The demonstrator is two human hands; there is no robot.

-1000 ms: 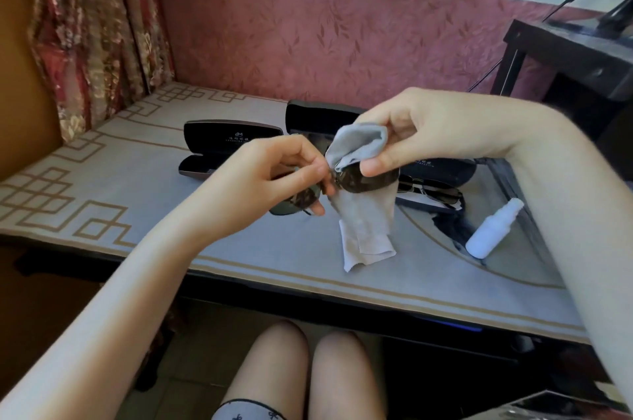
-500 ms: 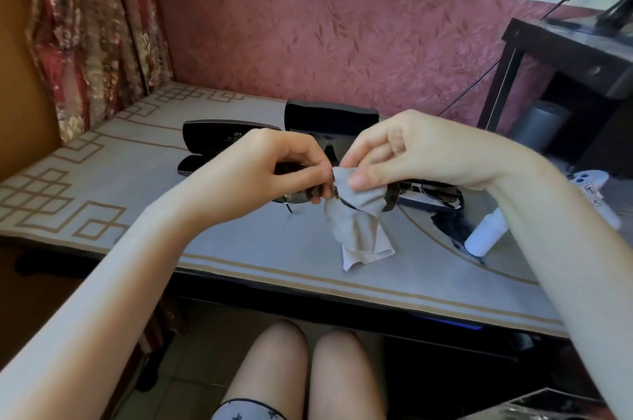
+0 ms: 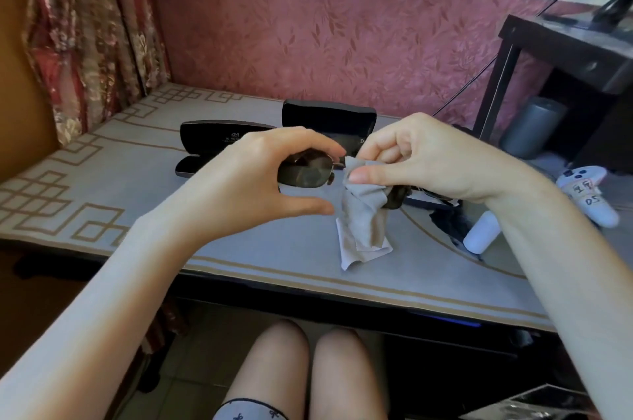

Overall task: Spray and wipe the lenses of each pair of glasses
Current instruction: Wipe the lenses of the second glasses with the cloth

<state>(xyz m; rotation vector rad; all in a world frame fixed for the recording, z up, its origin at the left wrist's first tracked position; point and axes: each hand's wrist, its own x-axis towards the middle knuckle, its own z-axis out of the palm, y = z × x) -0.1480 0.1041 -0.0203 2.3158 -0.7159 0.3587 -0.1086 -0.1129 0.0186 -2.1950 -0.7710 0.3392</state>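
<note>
Left hand (image 3: pixel 260 179) pinching sunglasses (image 3: pixel 308 172) at one lens; right hand (image 3: pixel 428 159) pinching grey cloth (image 3: pixel 363 210) around the other, above the surface (image 3: pixel 137 214).

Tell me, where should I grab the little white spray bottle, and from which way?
Grab the white spray bottle around its fat round body, probably coming down from above. It lies tipped over on the table, so its side faces up. Its top end is hidden behind the right hand's wrist, which is busy with the cloth, so reach in from the near table edge.
</note>
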